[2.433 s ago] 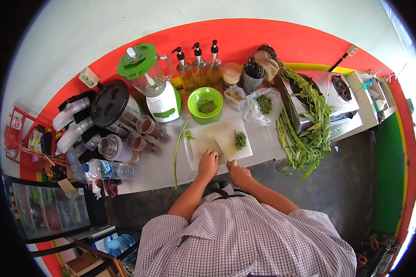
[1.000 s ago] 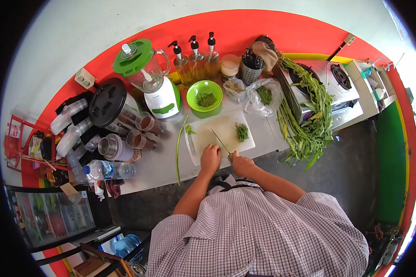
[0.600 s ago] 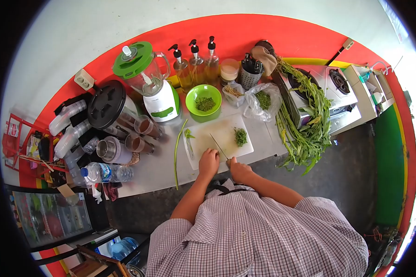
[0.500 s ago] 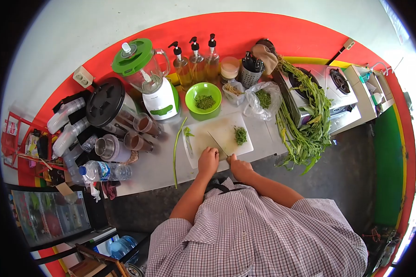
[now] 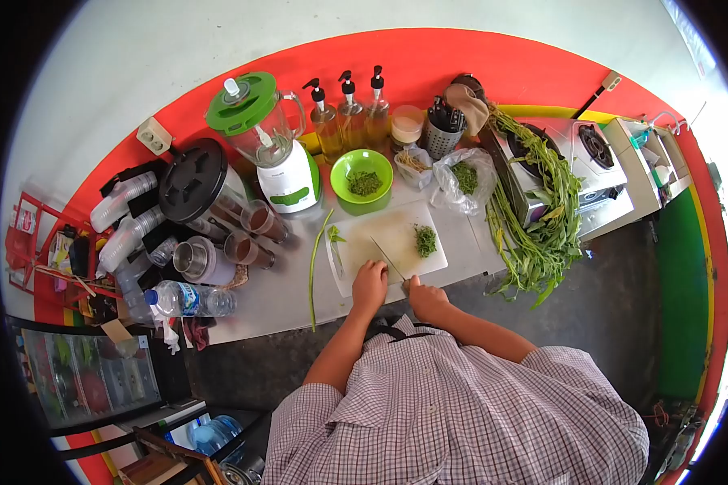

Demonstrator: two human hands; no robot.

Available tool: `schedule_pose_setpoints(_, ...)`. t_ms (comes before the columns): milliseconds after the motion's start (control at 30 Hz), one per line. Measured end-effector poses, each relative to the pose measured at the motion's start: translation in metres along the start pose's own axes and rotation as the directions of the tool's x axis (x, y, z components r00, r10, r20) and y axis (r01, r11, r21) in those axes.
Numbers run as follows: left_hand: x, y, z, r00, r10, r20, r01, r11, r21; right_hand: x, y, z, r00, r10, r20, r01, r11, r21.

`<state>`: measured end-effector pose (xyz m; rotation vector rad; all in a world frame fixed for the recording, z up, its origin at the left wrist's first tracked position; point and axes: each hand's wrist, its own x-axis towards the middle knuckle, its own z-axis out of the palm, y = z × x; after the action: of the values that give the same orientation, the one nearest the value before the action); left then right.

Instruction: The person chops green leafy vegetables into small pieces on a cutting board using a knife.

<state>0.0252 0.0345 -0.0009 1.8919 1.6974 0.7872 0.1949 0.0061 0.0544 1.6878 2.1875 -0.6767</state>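
My right hand is closed around the handle of a knife, whose blade slants up and left over the white cutting board. Just left of the blade, my left hand rests at the board's near edge with its fingers curled together; what lies under them is hidden. A small heap of chopped greens sits on the board's right side. Toward its left edge lies a leafy sprig. Beside the board, a long green stem stretches across the counter. Behind it, a green bowl holds more chopped greens.
A blender and pump bottles stand at the back. Right of the bowl is a plastic bag of greens. Long leafy stalks drape over the gas stove. Cups and a water bottle occupy the left.
The whole view has shifted slightly, so everything sits a little further right and lower. Both hands and the knife keep nearly the same place on the board.
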Motion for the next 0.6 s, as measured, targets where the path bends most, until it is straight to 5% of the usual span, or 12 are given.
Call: schedule_pose_setpoints(600,-0.001,0.002,0.003,0.997,-0.078,0.019,0.079,0.996,-0.044,0.005,0.001,-0.014,0.989,0.032,0.147,-0.037,0.999,0.032)
